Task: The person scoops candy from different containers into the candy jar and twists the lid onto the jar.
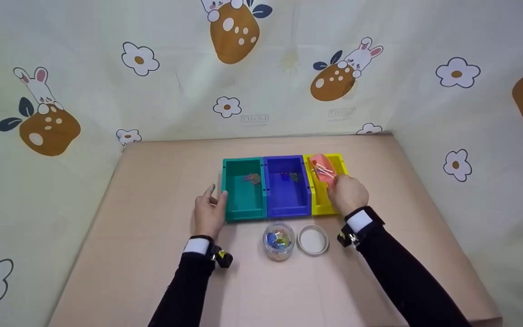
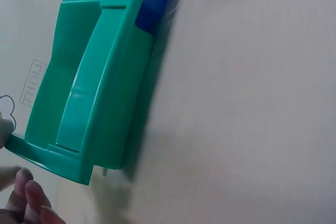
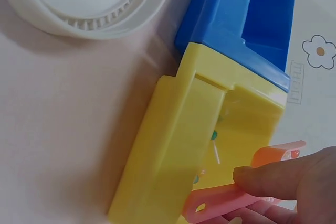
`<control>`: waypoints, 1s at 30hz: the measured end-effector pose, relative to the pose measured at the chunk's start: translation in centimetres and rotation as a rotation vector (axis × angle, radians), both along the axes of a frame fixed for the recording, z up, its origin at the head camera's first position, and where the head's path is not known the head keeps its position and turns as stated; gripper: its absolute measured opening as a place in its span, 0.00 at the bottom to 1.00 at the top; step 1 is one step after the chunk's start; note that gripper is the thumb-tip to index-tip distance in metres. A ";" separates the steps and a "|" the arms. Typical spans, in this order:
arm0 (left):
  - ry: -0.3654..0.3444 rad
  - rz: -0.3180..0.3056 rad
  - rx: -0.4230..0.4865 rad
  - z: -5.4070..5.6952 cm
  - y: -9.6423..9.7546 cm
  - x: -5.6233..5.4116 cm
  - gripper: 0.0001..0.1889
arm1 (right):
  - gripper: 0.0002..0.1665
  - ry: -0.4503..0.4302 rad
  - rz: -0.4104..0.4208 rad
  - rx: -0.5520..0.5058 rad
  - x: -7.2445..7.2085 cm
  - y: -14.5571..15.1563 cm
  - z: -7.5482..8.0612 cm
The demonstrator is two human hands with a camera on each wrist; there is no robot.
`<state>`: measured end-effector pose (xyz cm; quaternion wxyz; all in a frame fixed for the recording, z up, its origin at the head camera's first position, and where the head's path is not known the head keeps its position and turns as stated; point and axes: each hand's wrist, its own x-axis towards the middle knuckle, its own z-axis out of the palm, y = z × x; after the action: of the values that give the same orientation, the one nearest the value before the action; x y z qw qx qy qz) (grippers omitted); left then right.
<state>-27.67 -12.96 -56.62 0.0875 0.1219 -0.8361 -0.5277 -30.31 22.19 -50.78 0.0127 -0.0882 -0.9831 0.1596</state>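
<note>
My right hand (image 1: 348, 194) grips the handle of a pink scoop (image 1: 323, 167) over the yellow bin (image 1: 321, 210). Small red and blue pieces show in the scoop. In the right wrist view, a small green piece (image 3: 214, 135) appears inside the yellow bin. At the left end of the row, my left hand (image 1: 209, 213) touches the rim of the green bin (image 1: 244, 213), its other fingers loosely bent. Pinkish pieces (image 1: 253, 179) lie in that bin. The blue bin (image 1: 288, 211) between holds a few blue and greenish pieces (image 1: 292, 176).
In front of the bins stands a clear jar (image 1: 278, 255) with coloured pieces inside. A round white-rimmed lid (image 1: 313, 240) lies beside it. The tabletop (image 1: 161, 181) is beige, with a patterned curtain (image 1: 175, 104) behind and at both sides.
</note>
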 end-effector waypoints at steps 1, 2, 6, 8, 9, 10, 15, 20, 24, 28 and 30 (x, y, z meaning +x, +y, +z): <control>0.006 0.014 0.011 0.0 0.0 0.1 0.32 | 0.14 0.002 -0.001 -0.003 0.1 0.0 0.1; 0.014 0.025 0.030 0.0 0.0 0.3 0.33 | 0.15 0.005 -0.002 -0.006 0.2 0.1 0.2; 0.033 0.048 0.121 0.4 0.0 1.2 0.35 | 0.15 0.039 0.001 -0.037 0.8 0.3 0.5; 0.039 0.037 0.165 0.5 0.1 1.7 0.36 | 0.16 0.064 -0.001 -0.057 1.1 0.5 0.7; 0.041 0.027 0.183 0.6 0.1 2.0 0.36 | 0.17 0.072 -0.002 -0.066 1.2 0.5 0.8; 0.052 0.015 0.199 0.6 0.3 2.3 0.37 | 0.18 0.078 -0.004 -0.074 1.3 0.6 0.9; 0.082 -0.054 0.236 0.6 0.9 3.4 0.36 | 0.20 0.068 -0.022 -0.100 2.0 0.7 1.6; 0.090 -0.124 0.239 0.1 1.7 4.4 0.37 | 0.20 0.088 -0.020 -0.139 3.0 0.9 2.5; 0.084 -0.198 0.268 -0.4 2.3 5.3 0.39 | 0.20 0.146 -0.007 -0.178 4.1 1.0 3.1; 0.077 -0.282 0.323 -0.9 3.1 6.1 0.43 | 0.20 0.178 0.007 -0.199 5.1 1.2 3.7; 0.076 -0.320 0.343 -1.1 3.5 6.3 0.44 | 0.20 0.186 0.013 -0.206 5.5 1.2 4.0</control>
<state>-21.33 -9.46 -57.71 0.0122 -0.0190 -0.7390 -0.6734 -24.77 23.37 -46.74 0.0934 -0.0677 -0.9567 0.2672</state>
